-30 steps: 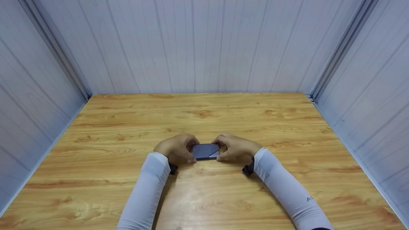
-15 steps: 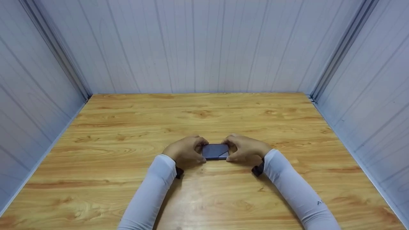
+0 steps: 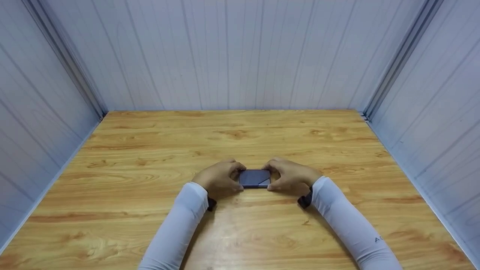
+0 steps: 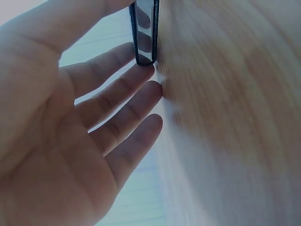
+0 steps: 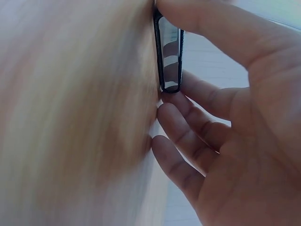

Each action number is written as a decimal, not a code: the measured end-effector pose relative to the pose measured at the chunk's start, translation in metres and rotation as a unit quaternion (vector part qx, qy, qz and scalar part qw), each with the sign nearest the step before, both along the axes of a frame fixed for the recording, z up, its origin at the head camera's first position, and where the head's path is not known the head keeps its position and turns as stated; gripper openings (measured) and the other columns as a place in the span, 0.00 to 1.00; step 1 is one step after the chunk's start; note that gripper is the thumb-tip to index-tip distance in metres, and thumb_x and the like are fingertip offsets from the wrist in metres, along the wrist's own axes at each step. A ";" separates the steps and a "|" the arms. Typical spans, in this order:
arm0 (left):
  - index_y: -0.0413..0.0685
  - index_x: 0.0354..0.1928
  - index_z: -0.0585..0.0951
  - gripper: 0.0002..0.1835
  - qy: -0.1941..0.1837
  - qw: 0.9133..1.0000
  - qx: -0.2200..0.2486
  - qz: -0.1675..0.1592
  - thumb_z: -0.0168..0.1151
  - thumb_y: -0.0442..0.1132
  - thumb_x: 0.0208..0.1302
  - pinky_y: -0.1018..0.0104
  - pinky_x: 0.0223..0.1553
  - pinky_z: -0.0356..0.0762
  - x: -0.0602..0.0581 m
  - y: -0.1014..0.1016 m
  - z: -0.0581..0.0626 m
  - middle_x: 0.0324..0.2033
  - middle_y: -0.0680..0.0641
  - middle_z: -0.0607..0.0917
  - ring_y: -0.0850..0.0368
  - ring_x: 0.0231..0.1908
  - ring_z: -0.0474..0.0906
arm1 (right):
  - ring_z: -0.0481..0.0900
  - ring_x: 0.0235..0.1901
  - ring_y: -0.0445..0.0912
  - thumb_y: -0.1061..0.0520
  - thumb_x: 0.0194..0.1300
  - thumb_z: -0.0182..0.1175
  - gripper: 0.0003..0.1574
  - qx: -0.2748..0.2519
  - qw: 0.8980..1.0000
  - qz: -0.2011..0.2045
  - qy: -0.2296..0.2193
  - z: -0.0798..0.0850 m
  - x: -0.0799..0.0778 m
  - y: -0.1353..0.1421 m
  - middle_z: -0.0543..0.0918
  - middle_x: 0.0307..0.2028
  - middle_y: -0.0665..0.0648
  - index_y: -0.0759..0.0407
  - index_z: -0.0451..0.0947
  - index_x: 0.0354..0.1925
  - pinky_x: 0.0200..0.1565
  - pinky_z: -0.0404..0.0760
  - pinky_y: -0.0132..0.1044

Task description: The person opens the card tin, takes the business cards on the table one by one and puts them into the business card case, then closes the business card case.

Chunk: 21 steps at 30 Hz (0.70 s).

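Observation:
A small, flat, dark grey case (image 3: 255,178) with a diagonal line across its right part lies on the wooden table between both hands. Its ends are shiny and framed in black, narrowing to one side, as the end face (image 4: 145,33) in the left wrist view shows. My left hand (image 3: 220,175) holds the left end, thumb on the near edge and fingertips at the far edge. At the opposite end my right hand (image 3: 292,174) grips it the same way. In the right wrist view the thumb and fingers bracket the case's other end (image 5: 170,56), with the lower fingertips at the table.
The wood-grain table (image 3: 240,138) extends around the hands. A pale panelled wall (image 3: 240,56) closes off the back, and side walls stand left and right. Dark straps (image 3: 305,199) sit at the wrists, next to the light sleeves (image 3: 347,221).
Both hands and the case have shifted to the right together, mostly in the first half second and only slightly since. The grip looks the same throughout.

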<state>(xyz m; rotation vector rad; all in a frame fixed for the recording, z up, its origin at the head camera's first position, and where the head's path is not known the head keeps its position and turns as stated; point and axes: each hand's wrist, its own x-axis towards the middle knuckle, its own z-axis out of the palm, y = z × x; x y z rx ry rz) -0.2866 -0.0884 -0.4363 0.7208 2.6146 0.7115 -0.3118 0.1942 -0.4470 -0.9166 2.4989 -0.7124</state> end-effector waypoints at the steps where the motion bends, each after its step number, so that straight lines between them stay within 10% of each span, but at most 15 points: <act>1: 0.58 0.68 0.75 0.35 0.001 1.000 0.000 -0.001 0.75 0.50 0.58 0.56 0.60 0.71 0.000 0.000 0.001 0.57 0.54 0.77 0.55 0.58 0.73 | 0.71 0.51 0.46 0.46 0.60 0.74 0.38 -0.002 1.000 0.001 0.002 0.000 0.000 0.000 0.72 0.54 0.49 0.51 0.72 0.64 0.54 0.72 0.42; 13: 0.54 0.71 0.71 0.34 0.018 1.000 -0.012 0.021 0.68 0.49 0.65 0.51 0.64 0.68 0.003 -0.010 0.009 0.66 0.50 0.72 0.50 0.65 0.69 | 0.66 0.66 0.51 0.33 0.71 0.56 0.42 -0.002 0.999 -0.025 0.047 0.000 0.004 0.011 0.68 0.66 0.54 0.52 0.64 0.73 0.66 0.67 0.50; 21: 0.54 0.78 0.61 0.40 0.132 0.988 -0.061 0.056 0.59 0.60 0.70 0.49 0.72 0.55 0.003 -0.015 0.009 0.74 0.46 0.61 0.46 0.73 0.55 | 0.60 0.71 0.56 0.32 0.73 0.52 0.44 -0.001 0.984 -0.071 0.164 0.005 0.002 0.023 0.65 0.72 0.56 0.52 0.61 0.76 0.69 0.60 0.57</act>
